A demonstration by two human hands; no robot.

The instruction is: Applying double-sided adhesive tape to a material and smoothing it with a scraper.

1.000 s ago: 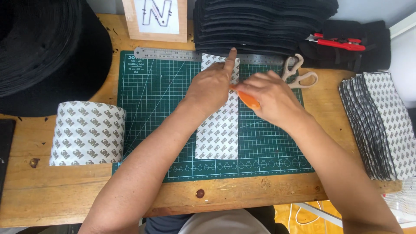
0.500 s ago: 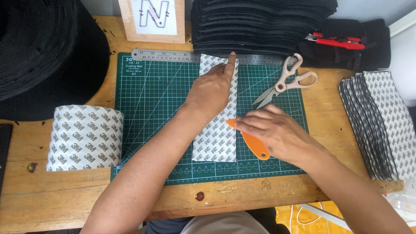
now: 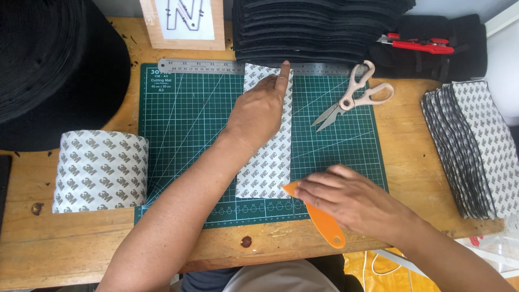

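My left hand (image 3: 259, 111) is flat on the printed liner strip (image 3: 267, 162), index tip pinning its top end by the steel ruler (image 3: 216, 66); the strip lies upright on the green cutting mat (image 3: 184, 119). My right hand (image 3: 346, 200) has a closed grip on the orange cutter (image 3: 319, 216), tip at the strip's lower right corner. Risks: only the top is pinned, so the bottom could skew or lift if the blade drags. A slip toward my left forearm is possible (it lies just beside the strip). Scissors (image 3: 354, 94) lie apart on the mat, clear of the cut.
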